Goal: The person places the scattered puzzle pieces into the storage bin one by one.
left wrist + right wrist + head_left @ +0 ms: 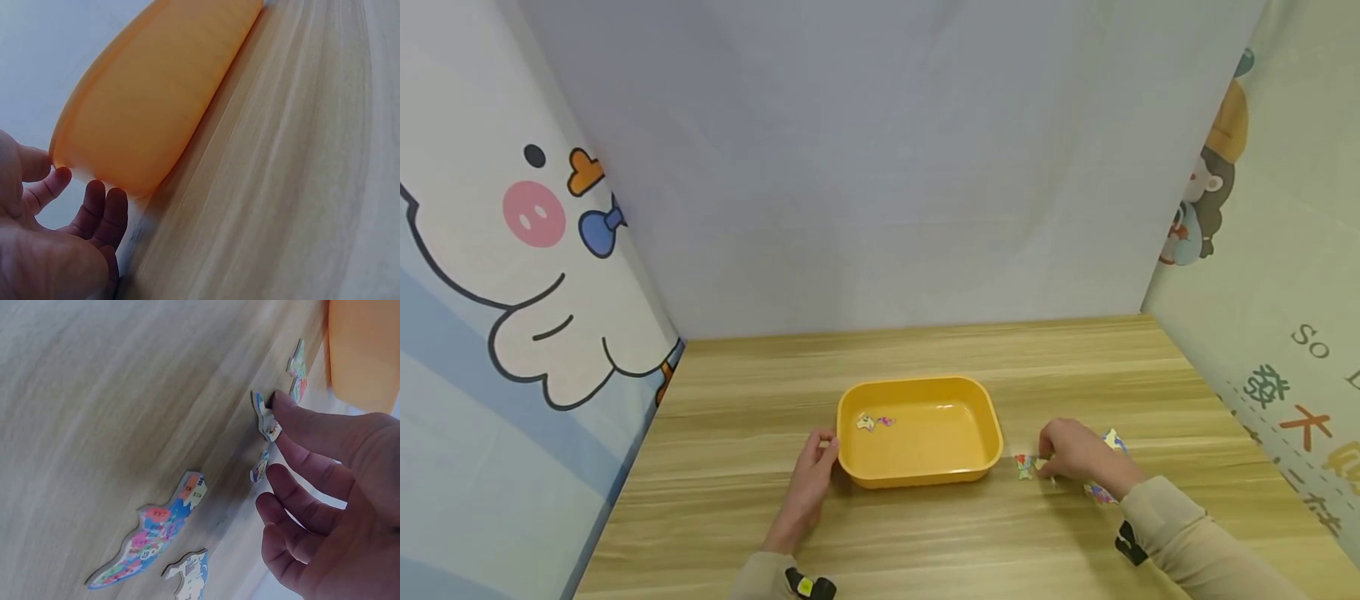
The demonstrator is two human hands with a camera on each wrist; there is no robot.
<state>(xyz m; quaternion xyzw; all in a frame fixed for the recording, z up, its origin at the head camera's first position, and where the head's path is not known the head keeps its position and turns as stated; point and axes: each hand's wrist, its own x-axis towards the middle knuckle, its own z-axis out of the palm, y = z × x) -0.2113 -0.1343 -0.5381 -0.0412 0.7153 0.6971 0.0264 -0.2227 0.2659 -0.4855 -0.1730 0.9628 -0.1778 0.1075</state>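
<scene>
A yellow plastic tray (917, 481) sits on the wooden table, with two small jigsaw pieces (866, 423) lying inside at its left. My left hand (808, 479) holds the tray's left end; in the left wrist view the thumb and curled fingertips (95, 194) meet its rim and outer wall. To the right of the tray, my right hand (1078, 454) pinches a small puzzle piece (267, 422) between thumb and index finger, low at the tabletop. A colourful piece (1024, 466) lies between that hand and the tray. Another small piece (259, 467) is just beneath the fingers.
Larger printed puzzle pieces (153, 534) lie on the table beside the right hand, partly covered by the wrist in the head view. A pale cloth (880, 167) hangs behind the table (737, 517), and printed cloths hang at both sides.
</scene>
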